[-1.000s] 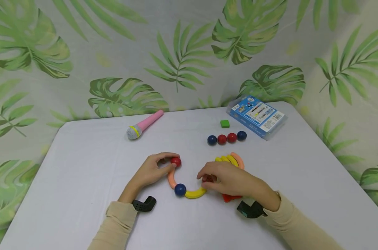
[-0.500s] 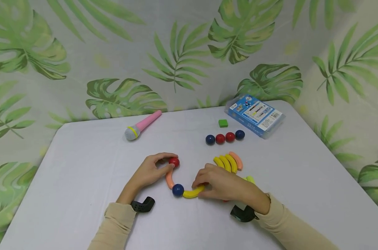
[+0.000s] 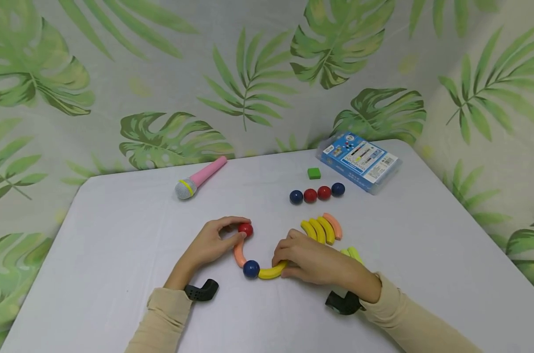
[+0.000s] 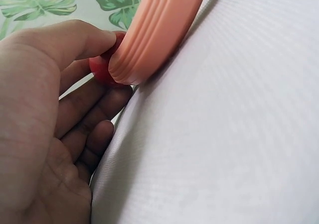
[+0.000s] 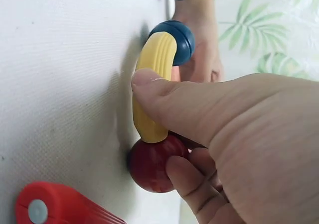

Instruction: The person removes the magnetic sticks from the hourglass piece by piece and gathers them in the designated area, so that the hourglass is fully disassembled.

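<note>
My left hand (image 3: 211, 242) pinches a red ball (image 3: 246, 229) between thumb and fingers. Joined or touching at that ball is a salmon curved rod (image 3: 239, 254), whose other end meets a blue ball (image 3: 251, 269). From the blue ball a yellow curved rod (image 3: 270, 272) runs right to my right hand (image 3: 317, 260). In the right wrist view, the right thumb presses along this yellow rod, with a second red ball (image 5: 155, 165) at its near end. Other right fingers curl against that ball, which the hand hides in the head view.
Several yellow curved rods (image 3: 318, 230) and a salmon one (image 3: 333, 226) lie beyond the right hand. Yellow-green rods (image 3: 354, 254) and a red rod (image 5: 65, 204) are beside it. Behind are a row of balls (image 3: 317, 194), a green block (image 3: 314, 173), a boxed set (image 3: 359, 161) and a toy microphone (image 3: 201, 177).
My right hand has shifted left from around the second red ball onto the end of the yellow rod. The left hand keeps its hold on its ball. The head view has drifted slightly.
</note>
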